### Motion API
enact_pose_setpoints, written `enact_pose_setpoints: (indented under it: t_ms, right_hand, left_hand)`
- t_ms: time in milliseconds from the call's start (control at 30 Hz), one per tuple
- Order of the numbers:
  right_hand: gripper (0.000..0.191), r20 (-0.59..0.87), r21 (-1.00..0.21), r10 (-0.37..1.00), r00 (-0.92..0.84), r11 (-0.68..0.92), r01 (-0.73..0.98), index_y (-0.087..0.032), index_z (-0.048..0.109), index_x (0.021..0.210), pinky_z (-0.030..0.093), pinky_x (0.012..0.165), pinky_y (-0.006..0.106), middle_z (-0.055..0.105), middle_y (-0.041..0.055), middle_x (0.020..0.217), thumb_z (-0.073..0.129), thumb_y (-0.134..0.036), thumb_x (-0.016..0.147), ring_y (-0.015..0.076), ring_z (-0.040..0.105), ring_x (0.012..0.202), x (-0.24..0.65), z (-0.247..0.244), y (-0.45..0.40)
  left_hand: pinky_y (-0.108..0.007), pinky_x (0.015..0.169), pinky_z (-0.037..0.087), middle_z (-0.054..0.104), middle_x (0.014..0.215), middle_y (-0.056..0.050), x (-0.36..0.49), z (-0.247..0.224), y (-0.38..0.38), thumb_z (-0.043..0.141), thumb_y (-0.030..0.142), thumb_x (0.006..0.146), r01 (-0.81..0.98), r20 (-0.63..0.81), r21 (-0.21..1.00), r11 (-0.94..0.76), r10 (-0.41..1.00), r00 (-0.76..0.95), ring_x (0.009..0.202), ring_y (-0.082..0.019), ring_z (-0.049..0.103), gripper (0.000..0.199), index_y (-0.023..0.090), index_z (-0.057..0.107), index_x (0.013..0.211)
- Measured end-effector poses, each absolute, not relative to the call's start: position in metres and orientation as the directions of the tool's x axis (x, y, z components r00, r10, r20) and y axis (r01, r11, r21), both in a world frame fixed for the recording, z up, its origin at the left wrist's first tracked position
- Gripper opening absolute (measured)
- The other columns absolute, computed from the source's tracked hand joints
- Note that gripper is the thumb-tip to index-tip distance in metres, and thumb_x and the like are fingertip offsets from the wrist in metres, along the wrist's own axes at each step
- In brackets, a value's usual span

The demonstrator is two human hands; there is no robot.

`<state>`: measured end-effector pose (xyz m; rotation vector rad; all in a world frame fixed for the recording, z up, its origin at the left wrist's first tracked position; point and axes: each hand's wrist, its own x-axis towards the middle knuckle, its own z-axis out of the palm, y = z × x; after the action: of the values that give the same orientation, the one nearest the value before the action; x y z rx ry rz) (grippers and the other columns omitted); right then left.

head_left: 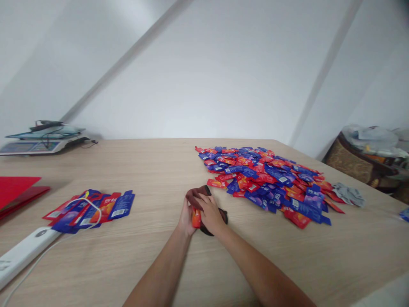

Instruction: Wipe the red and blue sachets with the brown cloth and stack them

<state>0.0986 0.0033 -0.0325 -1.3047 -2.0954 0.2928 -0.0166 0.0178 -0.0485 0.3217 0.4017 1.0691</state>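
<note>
Near the middle of the table, my two hands are together around a brown, soft cloth-like item with black edges [195, 197]. A red-orange sachet [196, 219] shows between my palms, partly covered by the fingers. My left hand [185, 218] is closed at its left side, its fingers mostly hidden behind. My right hand [211, 214] lies over the brown item with bent fingers pressed on it. More of the black edge sticks out below and right of my right hand. The exact kind of the brown item cannot be made out.
A wide heap of red and blue sachets [255, 175] covers the right side, with a grey cloth [349, 194] beside it. At left lie a row of sachets [108, 207], a white bar-shaped device [27, 251] with a cable, red folders [19, 192] and a scale [41, 146].
</note>
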Motion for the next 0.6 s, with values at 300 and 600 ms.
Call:
enact_pose_setpoints:
  t_ms: [300,600]
  right_hand:
    - [0.063,0.479,-0.559,0.871,-0.106,0.396,0.728,-0.026,0.05,0.129,0.031,0.102,0.036,0.048,0.0018,0.133,0.038,0.0,0.073,0.0199,0.039,0.119,0.132,-0.023,0.04]
    - [0.061,0.412,-0.59,0.822,-0.393,0.57,0.573,-0.026,0.066,0.109,0.034,0.1,0.037,0.06,0.0001,0.118,0.041,0.005,0.063,0.0186,0.044,0.112,0.099,-0.025,-0.012]
  left_hand:
    - [-0.033,0.085,0.05,0.068,0.1,-0.014,-0.004,-0.039,0.018,0.049,0.026,0.085,-0.789,-0.256,0.437,0.432,0.901,0.351,0.095,-0.022,0.065,0.033,0.009,0.056,0.113]
    - [-0.02,0.057,0.052,0.067,0.074,-0.008,-0.016,-0.038,0.016,0.042,0.023,0.088,-0.823,-0.234,0.384,0.418,0.907,0.351,0.062,-0.013,0.063,0.027,0.007,0.063,0.093]
